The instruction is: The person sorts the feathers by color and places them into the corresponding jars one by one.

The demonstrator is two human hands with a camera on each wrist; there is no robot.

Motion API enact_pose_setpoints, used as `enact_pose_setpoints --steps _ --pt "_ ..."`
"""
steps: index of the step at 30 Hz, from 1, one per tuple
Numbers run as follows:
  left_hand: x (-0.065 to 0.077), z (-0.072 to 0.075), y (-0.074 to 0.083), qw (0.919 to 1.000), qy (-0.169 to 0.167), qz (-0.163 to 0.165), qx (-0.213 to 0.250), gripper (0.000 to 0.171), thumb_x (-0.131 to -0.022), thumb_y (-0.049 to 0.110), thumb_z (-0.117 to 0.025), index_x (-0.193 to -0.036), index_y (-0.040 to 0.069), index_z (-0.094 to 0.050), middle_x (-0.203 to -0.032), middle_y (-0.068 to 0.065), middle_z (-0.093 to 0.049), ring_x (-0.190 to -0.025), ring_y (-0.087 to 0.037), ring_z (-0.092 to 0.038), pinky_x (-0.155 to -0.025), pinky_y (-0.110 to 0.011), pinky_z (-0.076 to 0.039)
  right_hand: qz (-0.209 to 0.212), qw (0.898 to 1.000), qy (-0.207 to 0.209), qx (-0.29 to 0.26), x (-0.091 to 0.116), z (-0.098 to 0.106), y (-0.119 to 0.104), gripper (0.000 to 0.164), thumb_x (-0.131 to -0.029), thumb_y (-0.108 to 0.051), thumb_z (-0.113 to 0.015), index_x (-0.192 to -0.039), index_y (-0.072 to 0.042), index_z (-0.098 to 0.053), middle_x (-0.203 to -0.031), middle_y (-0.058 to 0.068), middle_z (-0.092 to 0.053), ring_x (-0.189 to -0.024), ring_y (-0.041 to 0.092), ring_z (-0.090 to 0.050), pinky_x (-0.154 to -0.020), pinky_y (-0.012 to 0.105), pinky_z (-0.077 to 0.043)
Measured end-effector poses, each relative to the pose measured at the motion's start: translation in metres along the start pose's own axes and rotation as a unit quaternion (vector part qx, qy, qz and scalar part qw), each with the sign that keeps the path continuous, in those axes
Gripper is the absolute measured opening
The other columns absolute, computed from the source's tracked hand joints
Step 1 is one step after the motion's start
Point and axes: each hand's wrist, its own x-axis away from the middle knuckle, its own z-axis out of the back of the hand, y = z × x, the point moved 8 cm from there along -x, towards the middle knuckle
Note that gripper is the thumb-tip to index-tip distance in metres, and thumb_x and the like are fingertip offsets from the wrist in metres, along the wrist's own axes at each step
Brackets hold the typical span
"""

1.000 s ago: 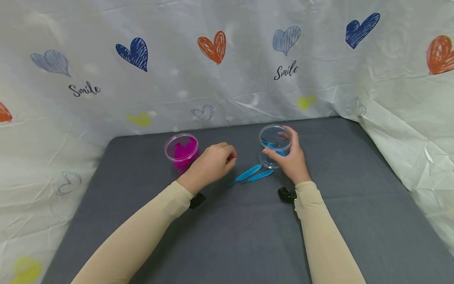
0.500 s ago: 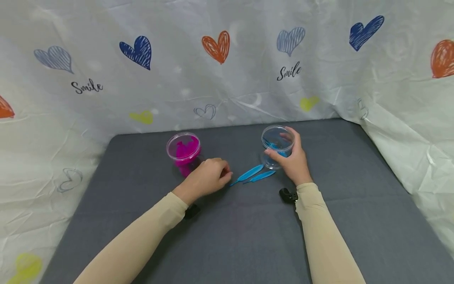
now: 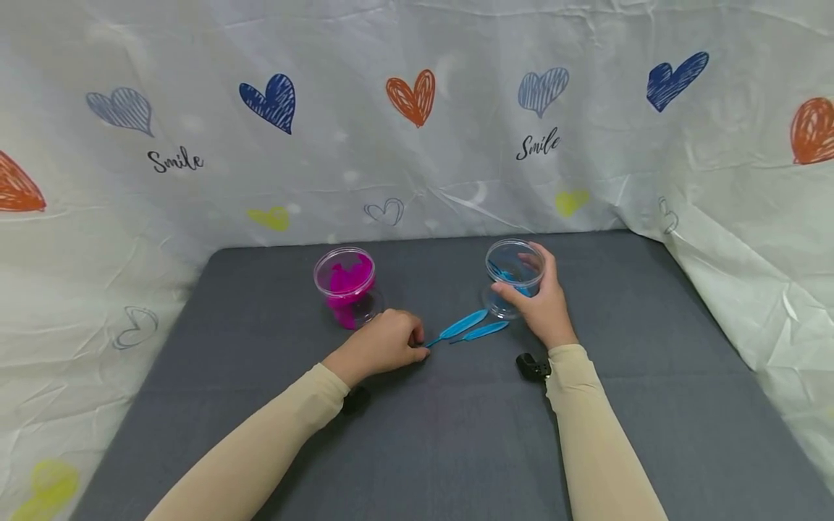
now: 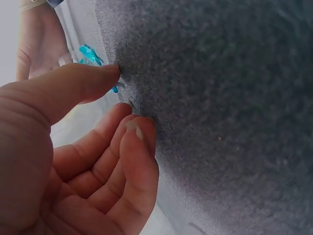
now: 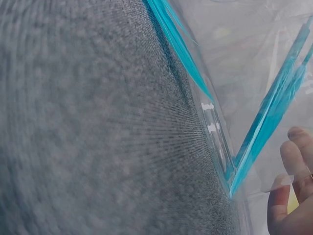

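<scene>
My left hand reaches low over the table, thumb and fingertips at the quill end of a blue feather. In the left wrist view, a gap shows between thumb and fingers, with a speck of blue seen through it. A second blue feather lies beside the first, nearer me. With my right hand I grip a clear plastic cup around its far right side. Several blue feathers stand slanted inside this cup, seen through its wall in the right wrist view.
Another clear cup, holding bright magenta pieces, stands behind my left hand. A dark grey cloth covers the table. At the back edge hangs a white curtain printed with hearts.
My left hand has come down from beside the magenta cup toward me, to the quill end of the longer feather. The right hand keeps its grip on the other cup.
</scene>
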Motion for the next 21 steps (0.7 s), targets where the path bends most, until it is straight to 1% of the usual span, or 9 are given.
enact_pose_setpoints --steps 4,9,12,16,21 --pt "0.0004 -0.0019 -0.0006 0.9999 -0.004 0.001 0.012 0.018 -0.093 0.031 -0.085 -0.089 0.016 -0.075 -0.077 0.006 -0.064 -0.067 -0.009 -0.057 -0.065 -0.026 -0.052 -0.003 1.000 0.000 -0.002 0.0001 -0.0001 0.0008 0.101 -0.091 -0.039 -0.088 -0.168 -0.036 -0.023 -0.167 0.000 -0.047 -0.161 0.025 -0.038 -0.129 0.062 -0.033" --pt "-0.0002 -0.0047 -0.0039 0.9990 -0.016 0.003 0.041 0.018 -0.093 0.031 -0.087 -0.094 0.016 -0.077 -0.079 0.006 -0.069 -0.070 -0.008 -0.060 -0.069 -0.027 -0.056 0.000 1.000 0.001 0.003 -0.0014 -0.0021 0.0016 0.102 -0.091 -0.041 -0.088 -0.169 -0.033 -0.024 -0.166 -0.001 -0.048 -0.160 0.024 -0.039 -0.129 0.062 -0.034" --pt "-0.0011 -0.0069 -0.0070 0.9981 -0.025 0.006 0.056 0.017 -0.093 0.030 -0.087 -0.095 0.016 -0.077 -0.081 0.007 -0.069 -0.071 -0.008 -0.060 -0.070 -0.026 -0.056 0.000 1.000 0.003 0.005 -0.0017 -0.0025 0.0030 0.100 -0.091 -0.043 -0.088 -0.168 -0.035 -0.025 -0.166 -0.001 -0.048 -0.160 0.024 -0.039 -0.130 0.062 -0.033" --pt "-0.0028 -0.0066 -0.0090 0.9972 -0.025 0.005 0.070 0.014 -0.095 0.027 -0.084 -0.092 0.017 -0.077 -0.077 0.006 -0.068 -0.069 -0.009 -0.059 -0.067 -0.026 -0.054 0.001 1.000 0.004 0.003 -0.0021 -0.0020 0.0039 0.098 -0.091 -0.043 -0.088 -0.167 -0.039 -0.025 -0.166 0.000 -0.048 -0.160 0.024 -0.039 -0.130 0.062 -0.033" --pt "-0.0046 -0.0058 -0.0094 0.9969 -0.020 0.002 0.076 0.012 -0.096 0.023 -0.081 -0.088 0.017 -0.076 -0.073 0.006 -0.066 -0.066 -0.009 -0.058 -0.063 -0.026 -0.051 0.003 1.000 0.006 0.002 -0.0022 -0.0011 0.0032 0.100 -0.091 -0.042 -0.088 -0.168 -0.036 -0.025 -0.166 0.000 -0.048 -0.160 0.025 -0.039 -0.129 0.061 -0.034"
